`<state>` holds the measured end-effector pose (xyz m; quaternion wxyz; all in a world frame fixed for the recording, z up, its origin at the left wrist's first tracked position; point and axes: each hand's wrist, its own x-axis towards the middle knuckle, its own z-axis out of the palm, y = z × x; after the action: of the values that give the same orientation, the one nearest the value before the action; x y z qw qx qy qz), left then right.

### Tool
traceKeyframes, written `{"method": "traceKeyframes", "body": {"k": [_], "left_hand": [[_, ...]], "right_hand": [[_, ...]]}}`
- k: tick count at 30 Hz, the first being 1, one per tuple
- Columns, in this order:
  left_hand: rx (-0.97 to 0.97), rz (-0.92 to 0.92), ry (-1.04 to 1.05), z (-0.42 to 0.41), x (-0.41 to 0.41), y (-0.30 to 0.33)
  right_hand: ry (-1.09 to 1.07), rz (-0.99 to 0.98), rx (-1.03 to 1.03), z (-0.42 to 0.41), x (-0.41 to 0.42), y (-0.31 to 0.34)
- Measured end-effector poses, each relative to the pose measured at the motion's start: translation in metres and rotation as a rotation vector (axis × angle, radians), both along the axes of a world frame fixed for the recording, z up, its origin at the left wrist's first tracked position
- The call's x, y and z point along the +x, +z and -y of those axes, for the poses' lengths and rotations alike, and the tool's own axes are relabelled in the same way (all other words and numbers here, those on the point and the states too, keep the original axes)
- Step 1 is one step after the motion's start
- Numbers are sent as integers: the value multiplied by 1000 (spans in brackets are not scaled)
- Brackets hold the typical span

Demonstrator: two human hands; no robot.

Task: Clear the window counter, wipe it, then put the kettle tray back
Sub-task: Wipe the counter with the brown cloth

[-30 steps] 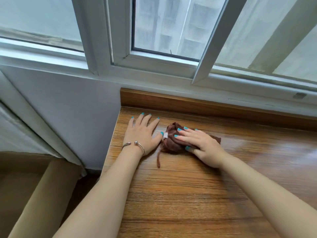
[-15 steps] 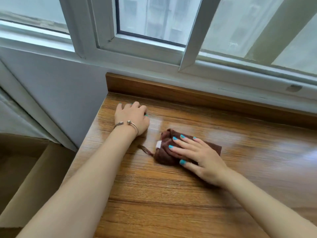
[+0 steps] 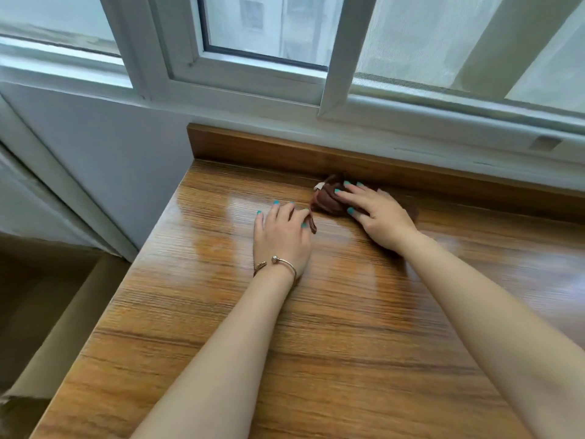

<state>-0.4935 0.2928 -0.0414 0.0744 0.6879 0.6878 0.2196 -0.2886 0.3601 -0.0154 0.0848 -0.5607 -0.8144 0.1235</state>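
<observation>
single head-worn cam, wide-angle, looking forward and down from above both forearms, facing the window frame (image 3: 253,83), pretty close over the wooden counter (image 3: 316,343), left counter edge in shot, no second view to overlap with

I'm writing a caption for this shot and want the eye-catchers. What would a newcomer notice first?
First, the right hand with teal nails, pressing a bunched brown cloth against the wooden upstand at the back of the counter. Beside it, the left hand, wearing a thin bracelet, lies flat on the glossy wood. Behind runs the white window frame.
</observation>
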Motion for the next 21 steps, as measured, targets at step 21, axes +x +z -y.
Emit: {"method": "traceKeyframes", "body": {"k": [21], "left_hand": [[-54, -122, 22, 2, 8, 4]], "right_hand": [[-103, 104, -36, 59, -4, -2]]}}
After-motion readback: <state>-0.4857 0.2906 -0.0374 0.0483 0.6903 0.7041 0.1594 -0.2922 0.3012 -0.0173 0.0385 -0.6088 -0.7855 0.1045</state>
